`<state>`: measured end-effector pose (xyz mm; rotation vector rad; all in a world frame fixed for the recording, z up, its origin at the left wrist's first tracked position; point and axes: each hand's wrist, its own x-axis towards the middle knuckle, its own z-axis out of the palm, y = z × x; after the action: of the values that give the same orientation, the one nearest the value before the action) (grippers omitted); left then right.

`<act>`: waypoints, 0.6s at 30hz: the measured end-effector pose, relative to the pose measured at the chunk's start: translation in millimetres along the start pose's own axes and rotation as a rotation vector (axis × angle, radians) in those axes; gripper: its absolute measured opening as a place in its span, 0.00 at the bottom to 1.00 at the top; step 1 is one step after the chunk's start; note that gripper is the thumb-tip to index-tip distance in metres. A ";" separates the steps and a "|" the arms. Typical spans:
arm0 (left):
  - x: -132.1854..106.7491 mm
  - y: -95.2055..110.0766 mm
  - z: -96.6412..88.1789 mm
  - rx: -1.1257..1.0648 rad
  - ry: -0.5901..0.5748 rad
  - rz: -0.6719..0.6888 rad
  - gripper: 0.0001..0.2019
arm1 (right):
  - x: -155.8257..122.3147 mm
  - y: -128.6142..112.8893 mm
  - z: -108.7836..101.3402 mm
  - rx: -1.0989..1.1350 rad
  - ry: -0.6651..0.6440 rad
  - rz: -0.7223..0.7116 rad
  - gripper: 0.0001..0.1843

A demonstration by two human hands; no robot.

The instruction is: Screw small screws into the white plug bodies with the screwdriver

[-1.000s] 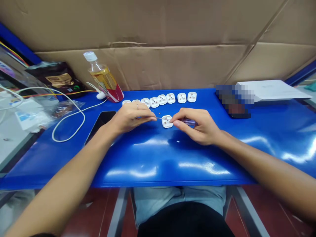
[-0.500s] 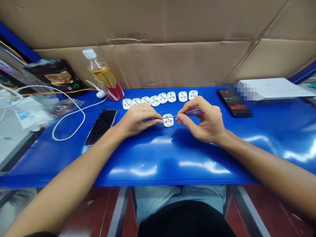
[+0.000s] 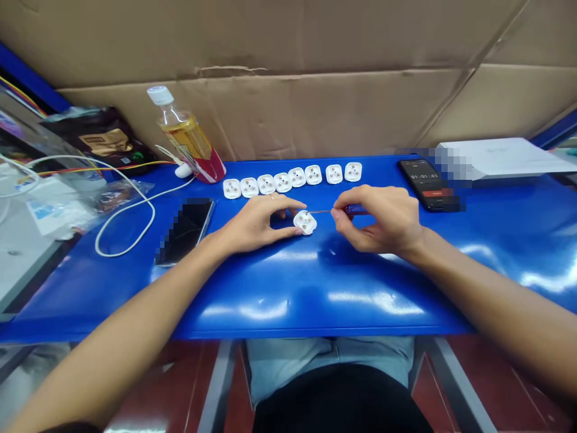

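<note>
My left fingers gripped a round white plastic plug body; just beside it, my right fingers pinched a slim steel-shafted screwdriver above the glossy blue bench.

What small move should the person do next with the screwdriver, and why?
Probably lower the tip of the small screwdriver, held in the right hand, onto a brass-coloured spot on the white plug. The tip sits at the plug's upper edge, and the left hand's fingers are steadying the plug.
</note>
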<state>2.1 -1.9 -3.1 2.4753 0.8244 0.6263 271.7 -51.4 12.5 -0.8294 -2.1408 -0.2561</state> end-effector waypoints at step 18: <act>2.6 3.0 -4.5 -0.059 -0.066 -0.075 0.22 | -1.3 -4.3 6.2 0.027 -0.027 -0.088 0.02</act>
<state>2.8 -1.1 2.7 2.3872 0.8564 0.5320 265.6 -52.6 7.9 -0.7275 -2.2043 -0.2617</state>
